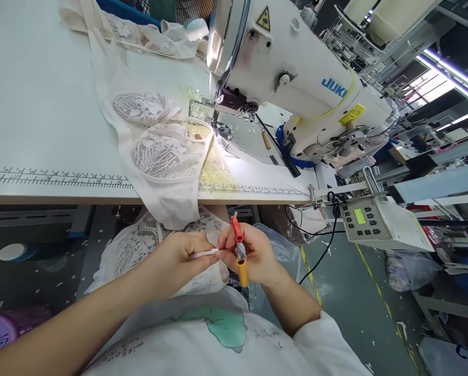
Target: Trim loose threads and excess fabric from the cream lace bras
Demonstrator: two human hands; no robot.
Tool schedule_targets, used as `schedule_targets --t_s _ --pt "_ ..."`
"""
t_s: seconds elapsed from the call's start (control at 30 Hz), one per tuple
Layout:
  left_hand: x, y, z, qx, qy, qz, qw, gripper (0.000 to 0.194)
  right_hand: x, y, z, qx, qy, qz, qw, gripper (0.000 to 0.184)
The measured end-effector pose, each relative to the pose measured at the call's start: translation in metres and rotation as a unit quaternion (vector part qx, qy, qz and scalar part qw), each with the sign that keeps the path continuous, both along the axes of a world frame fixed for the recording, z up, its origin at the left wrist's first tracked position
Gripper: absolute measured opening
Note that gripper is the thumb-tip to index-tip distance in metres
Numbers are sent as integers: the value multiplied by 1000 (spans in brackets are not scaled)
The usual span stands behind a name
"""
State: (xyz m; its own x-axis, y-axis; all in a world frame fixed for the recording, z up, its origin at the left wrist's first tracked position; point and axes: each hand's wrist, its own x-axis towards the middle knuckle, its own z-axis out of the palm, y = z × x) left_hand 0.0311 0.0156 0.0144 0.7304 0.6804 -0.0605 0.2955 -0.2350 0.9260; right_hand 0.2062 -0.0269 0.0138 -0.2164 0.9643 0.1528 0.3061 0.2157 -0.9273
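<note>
The left hand [173, 269] pinches a white strip [202, 254] near its tip, met by the right hand's [262, 258] closed fingers, which also carry snips [241, 251], seemingly to keep them handy.

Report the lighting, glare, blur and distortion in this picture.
Head view: white glare on the table near the needle washes out detail; ceiling lights glow violet; under the table at left, it is dark; the left forearm looks stretched towards the corner; the far background looks soft, the left hand and right hand fairly sharp.
</note>
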Motion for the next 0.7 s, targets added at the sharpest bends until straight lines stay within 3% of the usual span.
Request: schedule_targets --t_s 0.13,0.27,0.47,0.7 --pt "-5 0 -2 117 41 4 992 35 22 6 7 -16 -61 101 993 46" --pt "-12 -1 -6 225 54 6 973 35 55 7 8 -35 -184 229 955 58" --pt "-13 -2 -13 278 73 24 958 35 72 -2 4 -63 -306 210 927 60" --pt "-16 2 -15 286 72 5 955 34 70 -3 11 -63 -342 189 918 58"
